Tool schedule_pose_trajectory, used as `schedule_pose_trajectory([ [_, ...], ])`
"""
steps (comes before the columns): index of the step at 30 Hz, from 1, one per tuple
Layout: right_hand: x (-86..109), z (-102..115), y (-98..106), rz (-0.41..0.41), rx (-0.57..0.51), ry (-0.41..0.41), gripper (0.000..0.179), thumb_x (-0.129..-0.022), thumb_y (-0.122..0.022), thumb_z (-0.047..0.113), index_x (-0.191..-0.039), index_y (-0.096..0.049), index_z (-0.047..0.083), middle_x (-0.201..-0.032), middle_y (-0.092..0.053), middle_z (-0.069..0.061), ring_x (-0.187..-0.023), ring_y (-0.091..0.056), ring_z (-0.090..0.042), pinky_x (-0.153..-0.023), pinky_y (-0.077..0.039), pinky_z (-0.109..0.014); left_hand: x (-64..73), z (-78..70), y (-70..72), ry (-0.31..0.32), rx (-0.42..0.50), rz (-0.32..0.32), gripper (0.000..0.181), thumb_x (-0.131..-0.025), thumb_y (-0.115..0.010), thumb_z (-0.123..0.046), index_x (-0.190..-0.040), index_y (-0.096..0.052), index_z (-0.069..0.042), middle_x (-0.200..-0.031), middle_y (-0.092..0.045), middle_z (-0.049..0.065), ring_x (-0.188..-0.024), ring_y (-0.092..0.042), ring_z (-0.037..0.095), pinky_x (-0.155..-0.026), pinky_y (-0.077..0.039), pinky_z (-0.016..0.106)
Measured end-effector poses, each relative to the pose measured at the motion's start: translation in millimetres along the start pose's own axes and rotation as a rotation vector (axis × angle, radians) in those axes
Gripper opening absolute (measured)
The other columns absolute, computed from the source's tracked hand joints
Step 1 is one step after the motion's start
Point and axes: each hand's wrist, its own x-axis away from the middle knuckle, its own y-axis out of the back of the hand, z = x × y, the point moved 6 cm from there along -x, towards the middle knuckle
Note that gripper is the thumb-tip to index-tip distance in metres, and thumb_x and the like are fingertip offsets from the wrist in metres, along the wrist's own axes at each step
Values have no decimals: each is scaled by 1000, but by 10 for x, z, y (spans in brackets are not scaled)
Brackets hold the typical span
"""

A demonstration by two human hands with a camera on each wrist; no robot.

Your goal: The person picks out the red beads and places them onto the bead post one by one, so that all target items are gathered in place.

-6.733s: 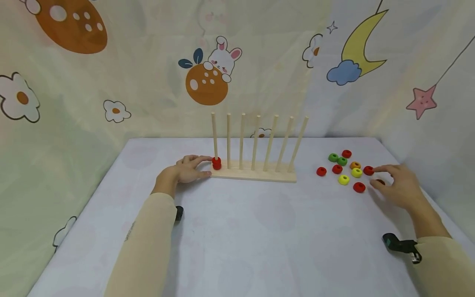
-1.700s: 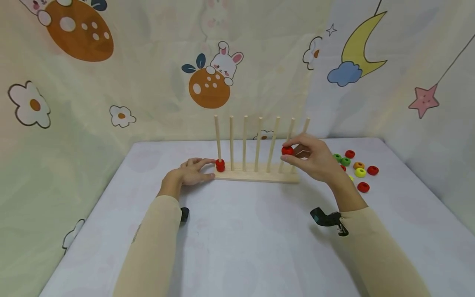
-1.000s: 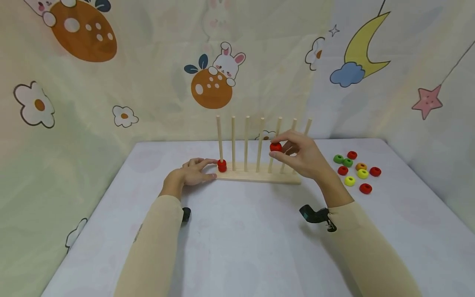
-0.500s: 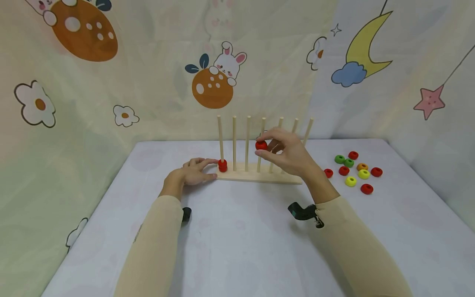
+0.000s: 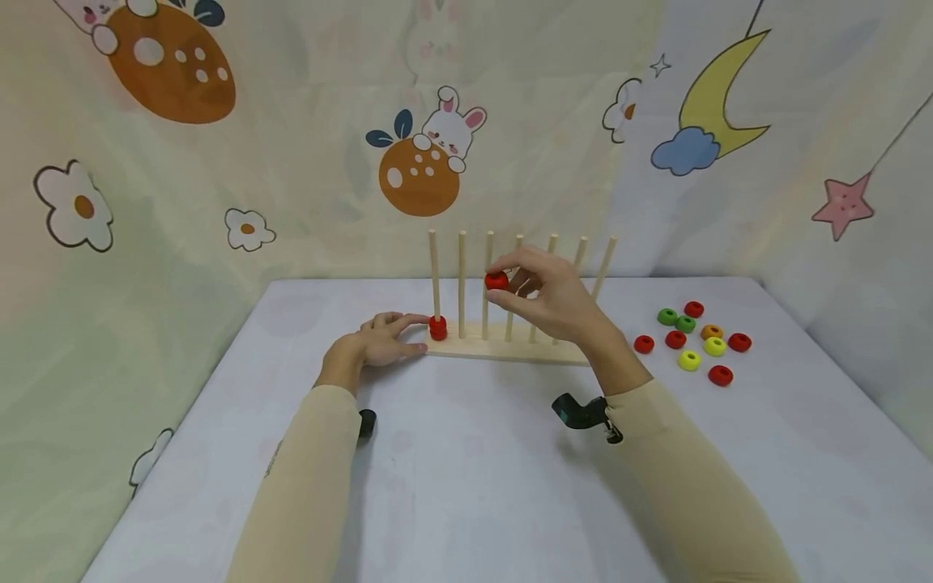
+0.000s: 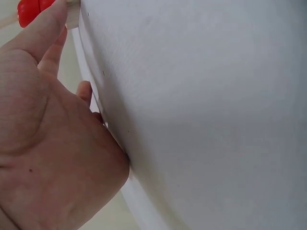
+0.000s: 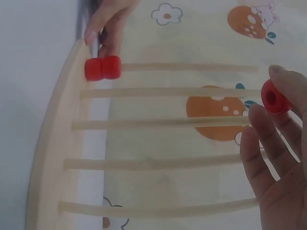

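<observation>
A wooden peg rack [image 5: 510, 351] with several upright pegs stands toward the back of the table. Two red beads [image 5: 438, 328] are stacked at the foot of its leftmost peg. My left hand [image 5: 375, 344] holds the rack's left end, thumb at the front corner and index finger beside the beads. Between the thumb and index finger of my right hand [image 5: 550, 295] is a red bead [image 5: 496, 281], raised in front of the third peg from the left. In the right wrist view the hole of this held bead [image 7: 274, 98] shows, with the peg tips near it.
Loose beads lie on the table's right side: several red ones [image 5: 720, 375], two green [image 5: 666, 317], two yellow [image 5: 688, 360] and an orange one [image 5: 711, 332]. A printed cloth [image 5: 321, 162] hangs behind the white table [image 5: 452, 486].
My right hand has picked a red bead from the right-hand group and carried it left across the rack, past several pegs. My left hand stays at the rack's end.
</observation>
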Motion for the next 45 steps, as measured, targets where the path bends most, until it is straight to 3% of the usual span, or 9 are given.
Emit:
schedule_pose_trajectory([
  [9, -218, 92, -127, 15, 8, 43, 29, -90, -81, 13, -117, -72, 10, -109, -69, -2, -78, -68, -13, -74, -59, -31, 4, 25, -43, 22, -27, -9, 66, -95, -58, -64, -154, -34, -52, -169, -13, 8, -151, -13, 43, -111, -24, 75],
  [13, -347, 165, -169, -9, -8, 82, 29, -89, -81, 11, -116, -71, 8, -108, -69, -4, -75, -68, -13, -73, -60, -31, 12, -30, 4, 18, -79, -24, 65, -95, -58, -64, -154, -34, -53, -167, -18, 10, -149, -17, 43, -109, -28, 74],
  [18, -527, 277, -231, -32, -4, 58, 29, -90, -80, 11, -118, -71, 8, -110, -70, -4, -75, -67, -13, -72, -59, -32, 53, -87, 86, 27, -141, -58, 63, -95, -60, -60, -153, -35, -52, -164, -24, 10, -147, -23, 43, -108, -32, 72],
  [23, -666, 326, -332, -60, -19, 48, 29, -92, -77, 7, -119, -69, 5, -110, -70, -5, -71, -67, -13, -68, -59, -33, 14, -85, 81, 13, -93, -55, 61, -97, -63, -52, -152, -38, -49, -162, -27, 8, -144, -26, 39, -106, -35, 71],
  [28, -728, 306, -399, -97, -29, -11, 29, -95, -72, 6, -123, -65, 5, -115, -68, -7, -64, -67, -19, -64, -59, -30, -38, -102, 35, -42, -19, -19, 59, -99, -61, -47, -153, -39, -43, -162, -27, 9, -143, -26, 39, -106, -34, 70],
  [31, -759, 282, -410, -121, -29, -50, 30, -96, -72, 7, -125, -64, 6, -119, -67, -7, -61, -67, -22, -61, -58, -28, -54, -110, 33, -55, -19, -11, 61, -98, -61, -51, -154, -38, -43, -163, -25, 9, -143, -27, 41, -106, -33, 72],
  [45, -824, 159, -497, -147, -80, -186, 36, -97, -71, 9, -131, -59, 4, -126, -64, -10, -59, -68, -19, -63, -59, -27, -112, -77, -2, -1, 6, -7, 63, -96, -63, -52, -153, -37, -47, -164, -24, 10, -145, -26, 41, -108, -32, 73],
])
